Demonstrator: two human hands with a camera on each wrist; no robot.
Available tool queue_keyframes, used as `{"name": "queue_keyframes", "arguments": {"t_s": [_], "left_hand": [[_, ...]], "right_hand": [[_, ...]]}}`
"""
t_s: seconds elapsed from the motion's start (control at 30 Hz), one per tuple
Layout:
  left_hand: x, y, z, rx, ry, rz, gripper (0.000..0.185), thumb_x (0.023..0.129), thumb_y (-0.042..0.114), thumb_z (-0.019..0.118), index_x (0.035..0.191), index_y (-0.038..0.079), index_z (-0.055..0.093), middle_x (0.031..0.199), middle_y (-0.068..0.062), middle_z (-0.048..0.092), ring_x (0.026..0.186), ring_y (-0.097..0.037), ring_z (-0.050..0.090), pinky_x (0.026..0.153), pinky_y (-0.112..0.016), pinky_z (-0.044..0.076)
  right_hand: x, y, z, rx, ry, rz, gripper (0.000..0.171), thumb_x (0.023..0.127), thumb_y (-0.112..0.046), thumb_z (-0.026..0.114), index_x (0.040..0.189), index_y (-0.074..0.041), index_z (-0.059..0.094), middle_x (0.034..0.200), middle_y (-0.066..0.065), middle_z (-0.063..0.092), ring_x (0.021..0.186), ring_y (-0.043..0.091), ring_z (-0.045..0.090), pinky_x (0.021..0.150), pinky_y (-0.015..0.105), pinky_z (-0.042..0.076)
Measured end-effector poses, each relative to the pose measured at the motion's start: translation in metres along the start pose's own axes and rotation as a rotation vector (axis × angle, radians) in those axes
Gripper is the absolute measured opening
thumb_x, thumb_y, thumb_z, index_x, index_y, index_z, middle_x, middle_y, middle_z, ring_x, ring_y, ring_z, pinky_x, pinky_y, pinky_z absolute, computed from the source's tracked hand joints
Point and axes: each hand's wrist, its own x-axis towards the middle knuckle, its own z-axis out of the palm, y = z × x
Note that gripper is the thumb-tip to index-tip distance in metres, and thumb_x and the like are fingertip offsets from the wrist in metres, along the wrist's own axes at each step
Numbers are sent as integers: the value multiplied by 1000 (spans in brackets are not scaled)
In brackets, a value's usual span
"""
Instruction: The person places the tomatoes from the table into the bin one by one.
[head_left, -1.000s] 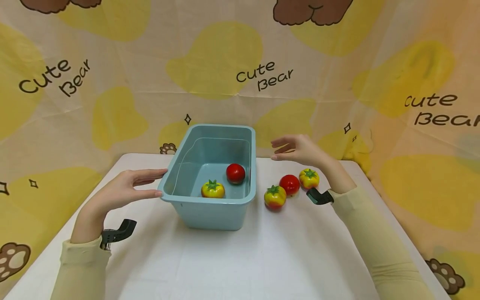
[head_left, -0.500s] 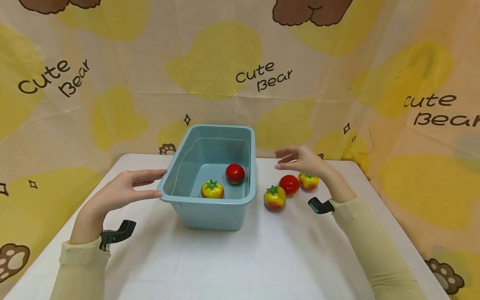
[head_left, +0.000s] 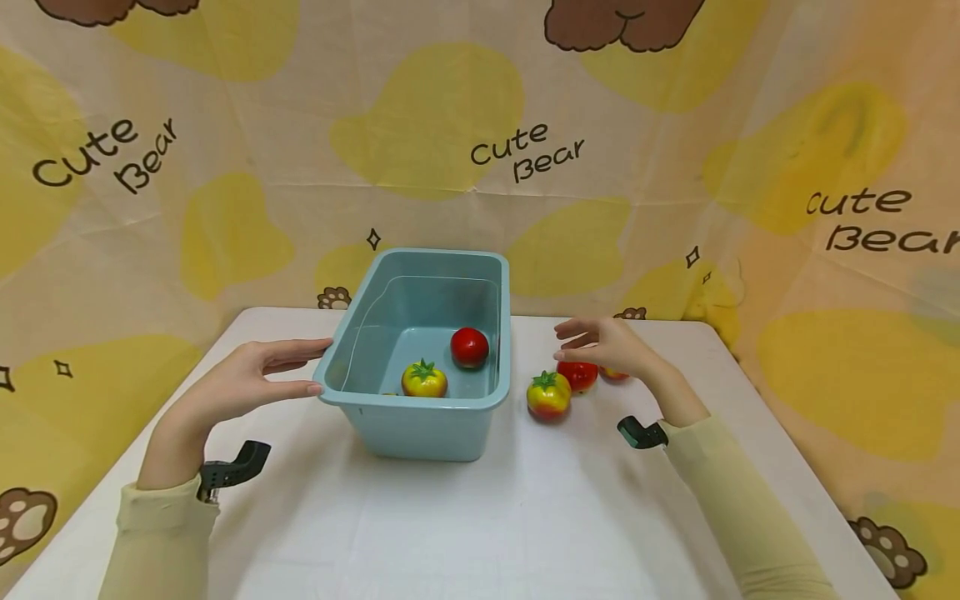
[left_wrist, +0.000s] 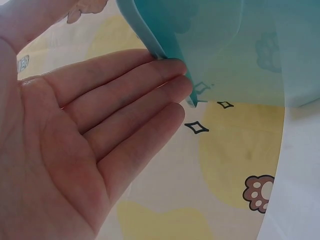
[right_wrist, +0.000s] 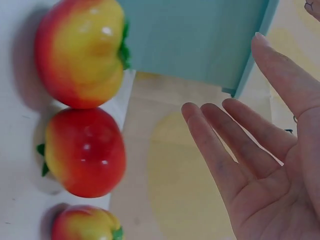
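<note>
Lowered since the earlier frame: right hand [head_left: 611, 346]. Left hand [head_left: 247, 375] straight-fingered, thumb apart, tips at rim of blue bin [head_left: 423, 429]; yellow fruit [head_left: 424, 381] inside. Rightward on table [head_left: 435, 533]: yellow-red fruit [head_left: 548, 397], red fruit [head_left: 581, 381]. Risk: fingertip knock, height misjudged, could roll the red fruit. Right hand's fingers reach left, thumb apart, nothing held.

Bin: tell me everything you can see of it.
The bin is pale blue, deep, open-topped and plastic-looking, with rounded corners, a flared rim and walls tapering downward. It stands upright on the white table, longer sides running away from the person. A red fruit and a yellow fruit lie inside, plus a yellowish sliver behind the near rim. The left grip touches its left rim.
</note>
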Motion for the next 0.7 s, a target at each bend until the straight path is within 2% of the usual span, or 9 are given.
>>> {"name": "queue_keyframes", "arguments": {"t_s": [0.27,0.5,0.7], "left_hand": [[0,0,0,2,-3,-4,58,83,33,73,137,21,53,134,0,57,116,11,50,95,-5,40],[0,0,0,0,-6,-2,58,83,33,73,137,20,53,134,0,57,116,10,50,95,-5,41],[0,-1,0,-6,-7,-1,58,84,32,73,136,19,53,134,-1,57,116,11,50,95,-5,40]], "right_hand": [[-6,15,10,-37,4,-1,48,81,-38,74,120,-12,64,116,9,67,102,26,66,90,40,55],[-13,25,19,-40,-13,15,46,85,-29,71,124,-6,61,119,13,66,102,27,65,87,38,57],[-16,31,26,-48,-11,0,46,84,-30,72,121,-4,63,116,12,67,101,28,65,88,41,56]]}}
